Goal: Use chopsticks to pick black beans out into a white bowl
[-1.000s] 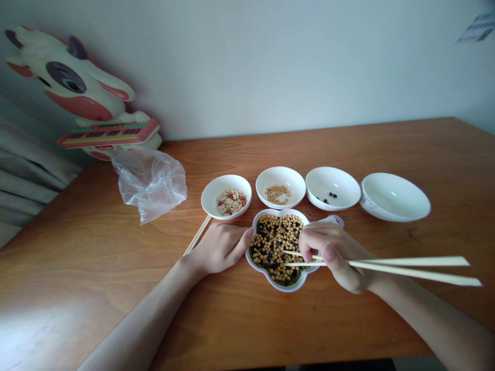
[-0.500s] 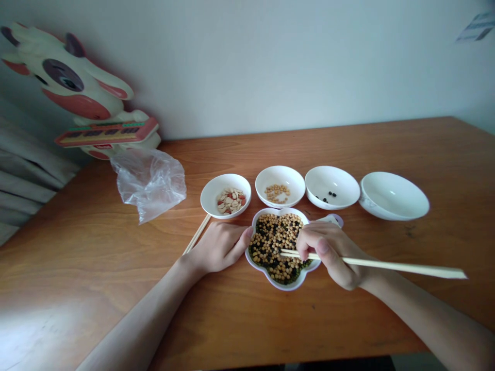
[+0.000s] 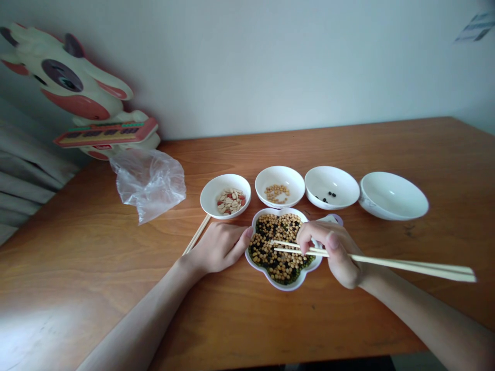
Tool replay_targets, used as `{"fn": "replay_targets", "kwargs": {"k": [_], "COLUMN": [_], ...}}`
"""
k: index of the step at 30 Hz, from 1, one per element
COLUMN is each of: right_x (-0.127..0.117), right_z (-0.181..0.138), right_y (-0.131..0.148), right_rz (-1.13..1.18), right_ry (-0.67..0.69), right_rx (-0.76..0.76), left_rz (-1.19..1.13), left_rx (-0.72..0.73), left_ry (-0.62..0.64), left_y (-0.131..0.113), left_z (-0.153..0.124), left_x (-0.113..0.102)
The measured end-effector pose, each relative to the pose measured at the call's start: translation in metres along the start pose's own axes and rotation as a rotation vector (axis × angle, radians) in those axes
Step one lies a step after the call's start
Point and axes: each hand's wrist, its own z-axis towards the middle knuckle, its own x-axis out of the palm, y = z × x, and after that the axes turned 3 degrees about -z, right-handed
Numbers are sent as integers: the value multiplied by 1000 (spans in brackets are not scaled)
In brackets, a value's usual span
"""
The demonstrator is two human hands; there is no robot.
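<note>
A white flower-shaped dish (image 3: 266,272) of mixed yellow, black and green beans sits near the table's front. My right hand (image 3: 334,250) is closed on a pair of pale chopsticks (image 3: 390,263), whose tips reach over the beans in the dish. My left hand (image 3: 218,247) rests on the table with fingers loosely curled, its thumb touching the dish's left rim. Behind the dish stand three small white bowls: one with seeds and red bits (image 3: 225,195), one with yellow beans (image 3: 280,185), one with a few black beans (image 3: 331,186).
A larger white bowl (image 3: 393,195) with nothing in it stands at the right of the row. Another pair of chopsticks (image 3: 196,234) lies beside my left hand. A crumpled clear plastic bag (image 3: 149,182) and a cow-shaped toy (image 3: 77,103) sit at the back left.
The chopstick tips have moved left and further over the beans, and the two sticks now spread slightly apart. My left hand has not moved.
</note>
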Motion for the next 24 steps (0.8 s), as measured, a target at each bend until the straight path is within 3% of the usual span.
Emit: {"fn": "replay_targets", "kwargs": {"k": [24], "right_x": [3], "right_z": [2], "right_y": [-1], "right_rz": [-60], "right_ry": [-12], "right_rx": [-87], "left_rz": [6], "left_rx": [25], "left_ry": [-15], "left_y": [1], "left_z": [-1], "left_x": [1]}}
